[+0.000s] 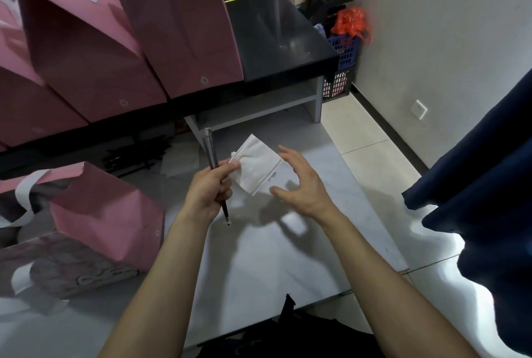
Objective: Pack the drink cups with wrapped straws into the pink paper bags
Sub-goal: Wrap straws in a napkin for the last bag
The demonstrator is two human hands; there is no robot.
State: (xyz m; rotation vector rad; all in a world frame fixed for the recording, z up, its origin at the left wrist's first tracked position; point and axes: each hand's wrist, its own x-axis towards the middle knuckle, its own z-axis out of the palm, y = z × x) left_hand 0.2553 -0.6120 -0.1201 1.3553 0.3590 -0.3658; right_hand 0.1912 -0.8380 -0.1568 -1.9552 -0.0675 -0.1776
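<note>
My left hand (208, 192) grips a dark wrapped straw (209, 150) that points up and away, together with the corner of a folded white napkin (256, 166). Just right of the napkin hovers my right hand (299, 183), fingers spread, its fingertips at the napkin's edge and holding nothing. Several pink paper bags (95, 49) stand in a row on the black counter (276, 32) at the upper left. Another pink bag (106, 213) stands lower left on the grey surface (273, 256). No drink cup is visible.
A patterned box (57, 265) sits beside the lower-left bag. Under the counter runs a grey shelf (259, 101). Blue and black crates (342, 69) with an orange plastic bag (349, 22) stand by the wall. Dark blue cloth (483, 173) hangs at the right.
</note>
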